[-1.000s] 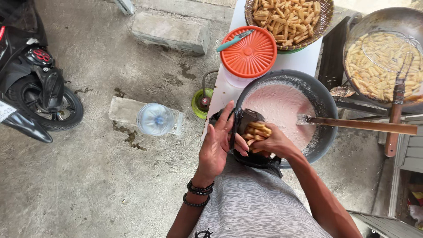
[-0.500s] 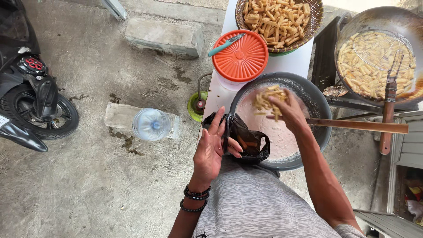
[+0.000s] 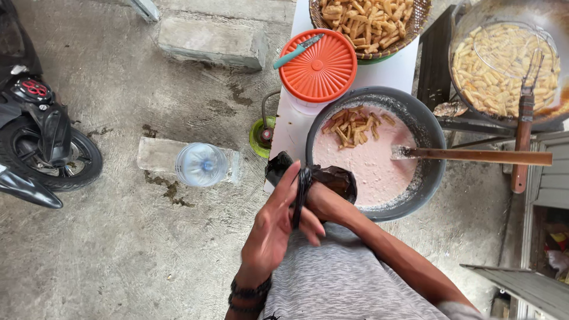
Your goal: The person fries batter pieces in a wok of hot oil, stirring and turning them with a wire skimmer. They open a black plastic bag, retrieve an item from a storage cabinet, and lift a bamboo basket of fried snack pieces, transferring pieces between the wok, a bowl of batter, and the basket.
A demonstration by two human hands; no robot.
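Black plastic bag [image 3: 332,178] sits at the near rim of the dark batter bowl [image 3: 430,139], on the edge of the white table [image 3: 388,74], w/ our right hand [image 3: 323,198] now pushed down inside it. Half a sec ago that hand was out over the pink batter [image 3: 373,169] dropping strips; those fried strips [image 3: 352,125] now lie in a loose clump on the batter's far side, and the hand has come back to the bag. Right fingers are buried in the bag, so we can't tell if they're spread or curled. Our left hand [image 3: 275,228] holds the bag's mouth: fingers [image 3: 284,192] mostly straight and slightly apart, a black fold of plastic running between them, thumb [image 3: 311,220] across toward the right wrist. Bag looks crumpled, glossy, its mouth bunched round our wrist. Wooden spatula [image 3: 474,156] rests across the bowl's rim, blade end in the batter.
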